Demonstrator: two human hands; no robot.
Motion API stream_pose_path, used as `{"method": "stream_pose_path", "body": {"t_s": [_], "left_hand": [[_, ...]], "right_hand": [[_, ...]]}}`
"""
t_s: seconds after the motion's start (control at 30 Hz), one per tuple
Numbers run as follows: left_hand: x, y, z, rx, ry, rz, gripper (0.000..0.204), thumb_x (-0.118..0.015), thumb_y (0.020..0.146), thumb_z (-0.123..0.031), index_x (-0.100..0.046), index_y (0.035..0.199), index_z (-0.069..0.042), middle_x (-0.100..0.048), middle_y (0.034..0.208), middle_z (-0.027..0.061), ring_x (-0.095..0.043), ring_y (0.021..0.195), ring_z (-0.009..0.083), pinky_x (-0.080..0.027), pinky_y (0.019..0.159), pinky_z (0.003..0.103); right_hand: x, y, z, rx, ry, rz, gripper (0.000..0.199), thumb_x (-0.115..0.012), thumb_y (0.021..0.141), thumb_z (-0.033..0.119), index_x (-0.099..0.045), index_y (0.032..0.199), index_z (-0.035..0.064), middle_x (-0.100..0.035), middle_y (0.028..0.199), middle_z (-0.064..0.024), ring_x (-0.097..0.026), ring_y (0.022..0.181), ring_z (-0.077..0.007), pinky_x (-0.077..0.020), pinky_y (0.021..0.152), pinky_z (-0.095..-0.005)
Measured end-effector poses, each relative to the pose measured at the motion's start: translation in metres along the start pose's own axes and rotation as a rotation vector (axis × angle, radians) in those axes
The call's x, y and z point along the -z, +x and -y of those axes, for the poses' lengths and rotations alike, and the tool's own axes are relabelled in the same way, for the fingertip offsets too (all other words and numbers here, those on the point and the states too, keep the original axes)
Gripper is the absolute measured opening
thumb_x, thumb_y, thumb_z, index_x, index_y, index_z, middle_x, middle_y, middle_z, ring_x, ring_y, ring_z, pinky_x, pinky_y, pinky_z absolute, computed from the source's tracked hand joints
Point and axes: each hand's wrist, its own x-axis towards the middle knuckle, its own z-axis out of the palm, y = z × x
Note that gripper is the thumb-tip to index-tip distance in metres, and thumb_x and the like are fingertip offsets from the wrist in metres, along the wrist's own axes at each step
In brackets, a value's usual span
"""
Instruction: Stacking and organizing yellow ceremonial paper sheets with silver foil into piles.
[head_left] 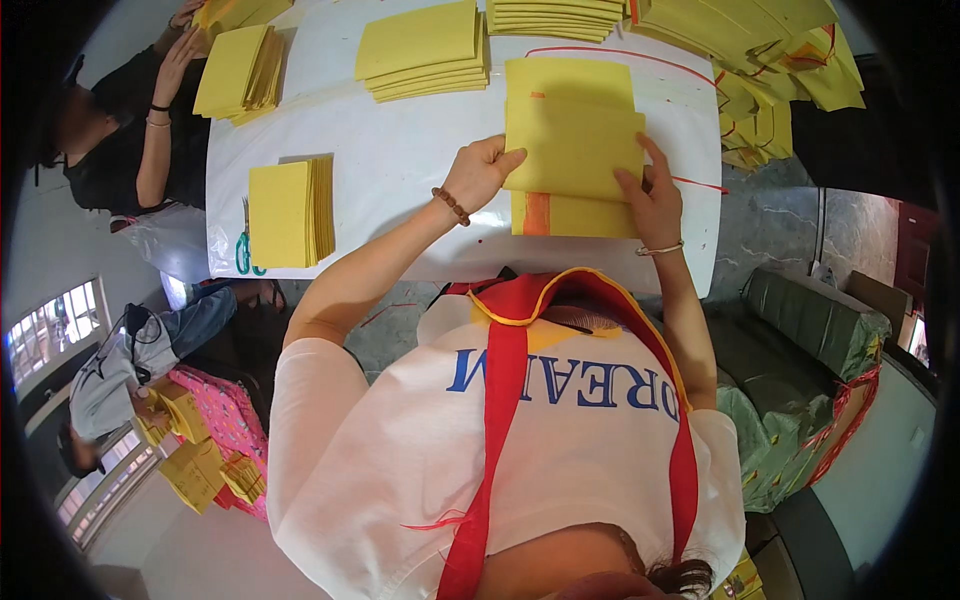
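In front of me on the white table, a yellow paper sheet lies over other yellow paper. The near part of a lower sheet, with an orange patch, sticks out below it. My left hand pinches the upper sheet's left edge, thumb on top. At the right edge, my right hand has its thumb on the paper and its index finger against the upper corner. A beaded bracelet circles my left wrist, a thin bangle my right. How many layers lie between my fingers is hidden.
Yellow paper stacks stand at the table's left, far left and far middle. Green-handled scissors lie beside the left stack. Red strings and a larger paper pile occupy the far right. A co-worker handles yellow paper at the left.
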Motion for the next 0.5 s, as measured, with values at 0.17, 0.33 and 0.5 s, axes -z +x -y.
{"method": "stream_pose_path", "body": {"t_s": [0.17,0.33,0.5], "left_hand": [[0.002,0.004,-0.006,0.134,-0.15,0.056,0.025,-0.058,0.083,-0.025,-0.064,0.091,-0.002,-0.052,0.058,0.0001,-0.045,0.049,0.0072,-0.038,0.044,0.025],[0.007,0.009,-0.005,0.181,-0.208,0.096,0.025,-0.062,0.081,-0.025,-0.056,0.082,-0.001,-0.051,0.059,-0.0009,-0.045,0.048,0.0065,-0.038,0.041,0.023],[0.005,0.003,-0.005,-0.03,-0.089,-0.088,0.026,-0.066,0.079,-0.023,-0.051,0.088,-0.003,-0.054,0.069,0.002,-0.05,0.058,0.0109,-0.042,0.05,0.027]], "right_hand": [[-0.004,0.002,-0.009,-0.02,-0.174,0.002,0.043,-0.065,0.079,0.02,-0.055,0.12,0.0098,-0.029,0.057,0.0053,-0.026,0.051,-0.0046,-0.0235,0.046,-0.0229],[-0.006,0.005,-0.012,-0.047,-0.159,-0.005,0.042,-0.065,0.079,0.02,-0.056,0.119,0.0093,-0.03,0.058,0.0053,-0.027,0.052,-0.0045,-0.0233,0.046,-0.022],[-0.005,0.006,-0.011,-0.074,-0.237,0.005,0.043,-0.064,0.078,0.028,-0.057,0.117,0.0135,-0.051,0.059,-0.0076,-0.047,0.051,-0.0164,-0.0382,0.052,-0.0302]]}}
